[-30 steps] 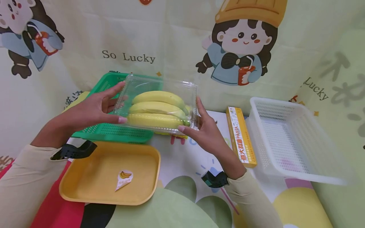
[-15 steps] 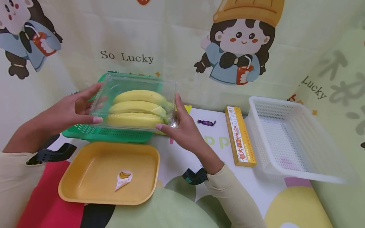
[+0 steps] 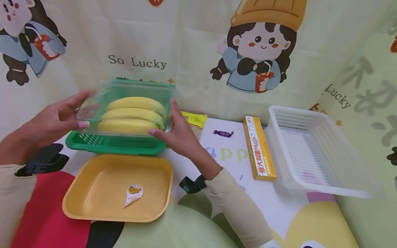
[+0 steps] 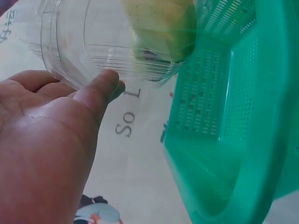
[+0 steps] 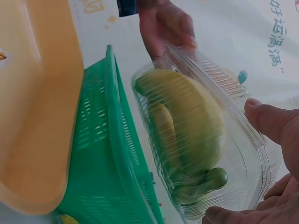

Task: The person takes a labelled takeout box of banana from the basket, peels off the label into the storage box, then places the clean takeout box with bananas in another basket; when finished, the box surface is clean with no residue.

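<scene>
A clear plastic clamshell box [image 3: 133, 89] holds several yellow bananas [image 3: 131, 113]. It is raised over the green basket [image 3: 118, 144], covering much of it in the head view. My left hand [image 3: 48, 122] grips the box's left end, thumb in front and fingers behind. At the other end my right hand [image 3: 183, 134] pinches the box between thumb and fingers. Through the clear wall in the right wrist view, the bananas' green stem [image 5: 205, 182] shows. Seen from the left wrist, the box [image 4: 107, 37] hangs beside the basket's rim [image 4: 275, 116].
In front of the basket lies a yellow tray [image 3: 93, 210] bearing a banana sticker [image 3: 134, 194]. To the right are a yellow packet [image 3: 196, 120], a purple wrapped candy [image 3: 223, 133], a pasta box [image 3: 260, 148] and a white basket [image 3: 286, 162]. A printed cloth [image 3: 192, 44] hangs behind.
Both hands have carried the box of bananas left, from the basket's right side to over the basket. The candy and the yellow packet have come into fuller view.
</scene>
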`<action>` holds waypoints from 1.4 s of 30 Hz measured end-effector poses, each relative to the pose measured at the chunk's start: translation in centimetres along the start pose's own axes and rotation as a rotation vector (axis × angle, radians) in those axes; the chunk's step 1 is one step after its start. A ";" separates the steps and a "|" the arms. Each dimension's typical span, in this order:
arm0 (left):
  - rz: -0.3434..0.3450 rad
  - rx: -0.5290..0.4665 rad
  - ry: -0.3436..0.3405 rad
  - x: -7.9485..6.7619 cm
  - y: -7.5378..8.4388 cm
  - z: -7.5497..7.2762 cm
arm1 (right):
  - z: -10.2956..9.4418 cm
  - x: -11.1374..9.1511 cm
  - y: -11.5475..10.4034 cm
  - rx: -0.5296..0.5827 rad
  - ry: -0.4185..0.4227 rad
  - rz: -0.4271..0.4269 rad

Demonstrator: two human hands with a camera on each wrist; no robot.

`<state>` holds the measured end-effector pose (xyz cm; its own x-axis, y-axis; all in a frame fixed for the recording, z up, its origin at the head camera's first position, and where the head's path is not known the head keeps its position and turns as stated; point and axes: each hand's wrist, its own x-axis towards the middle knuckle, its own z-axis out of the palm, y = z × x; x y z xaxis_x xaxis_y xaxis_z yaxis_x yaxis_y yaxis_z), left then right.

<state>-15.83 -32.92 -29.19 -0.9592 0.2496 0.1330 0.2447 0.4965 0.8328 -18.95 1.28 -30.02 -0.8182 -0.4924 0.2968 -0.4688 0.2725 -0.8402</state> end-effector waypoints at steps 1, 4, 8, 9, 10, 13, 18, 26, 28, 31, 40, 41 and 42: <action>-0.005 0.005 0.005 0.0 -0.2 -0.2 | 0.2 0.2 0.0 -0.006 -0.002 0.004; 0.012 0.000 0.002 0.0 -1.1 -0.6 | 0.8 0.8 0.2 -0.006 -0.006 0.023; -0.015 -0.006 0.008 -0.1 -2.4 -0.7 | 1.6 1.4 0.6 -0.006 -0.024 0.040; -0.040 0.003 0.013 -0.2 -2.6 -0.6 | 1.8 1.5 0.7 -0.010 -0.030 0.045; -0.066 0.015 0.017 -0.1 -2.7 -0.6 | 2.0 1.6 0.8 -0.013 -0.034 0.047; -0.144 0.076 0.027 0.0 -3.1 -0.6 | 2.4 1.7 1.2 -0.013 -0.041 0.049; -0.202 0.123 0.033 0.6 -3.4 -0.3 | 2.7 1.9 1.9 0.011 -0.054 0.068; -0.212 0.157 -0.050 0.5 -4.2 0.3 | 3.5 2.0 2.4 0.002 -0.103 0.126; -0.221 0.167 -0.062 0.3 -4.3 0.5 | 3.8 2.0 2.4 -0.014 -0.111 0.136; -0.222 0.162 -0.059 0.0 -4.4 0.5 | 4.2 2.1 2.3 -0.023 -0.114 0.136; -0.231 0.213 -0.043 0.3 -3.9 0.3 | 3.9 2.4 2.5 -0.055 -0.125 0.140; -0.230 0.212 -0.042 0.4 -3.8 0.4 | 3.8 2.5 2.6 -0.056 -0.121 0.143; -0.228 0.211 -0.039 0.4 -3.7 0.4 | 3.8 2.5 2.6 -0.050 -0.118 0.146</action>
<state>-17.10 -34.30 -32.42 -0.9875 0.1416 -0.0690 0.0515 0.7043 0.7081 -20.99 -2.35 -33.21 -0.8351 -0.5378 0.1158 -0.3667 0.3873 -0.8459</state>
